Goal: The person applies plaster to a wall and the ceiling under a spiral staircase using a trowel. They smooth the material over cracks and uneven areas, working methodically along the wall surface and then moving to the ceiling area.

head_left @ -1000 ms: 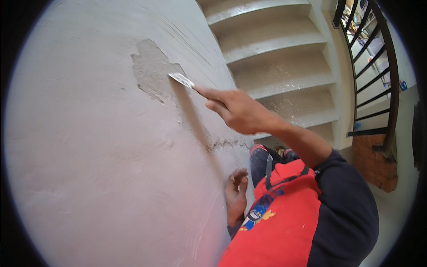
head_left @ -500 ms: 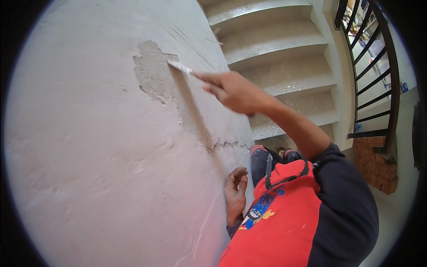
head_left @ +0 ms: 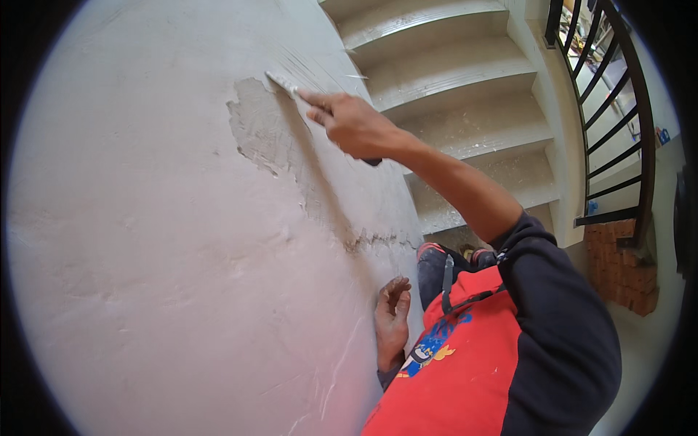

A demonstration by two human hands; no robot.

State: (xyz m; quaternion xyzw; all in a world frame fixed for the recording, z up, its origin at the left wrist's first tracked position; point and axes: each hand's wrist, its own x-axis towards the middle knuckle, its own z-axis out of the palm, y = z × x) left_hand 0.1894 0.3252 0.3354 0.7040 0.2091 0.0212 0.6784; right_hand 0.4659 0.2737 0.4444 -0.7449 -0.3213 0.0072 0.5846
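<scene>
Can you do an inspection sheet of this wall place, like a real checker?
Surface: pale wall with a rough grey patch and, lower down, a jagged crack.
Job's things: flat scraper, blade by the patch's upper edge; whether it touches, I can't tell.
Clutter: steps speckled with pale bits; stacked reddish bricks at right.
Grip: right hand closed round the scraper's handle; left hand loosely curled beside the wall, nothing seen in it.
Cables: nothing seen.
Surroundings: staircase with a dark railing beyond.
</scene>
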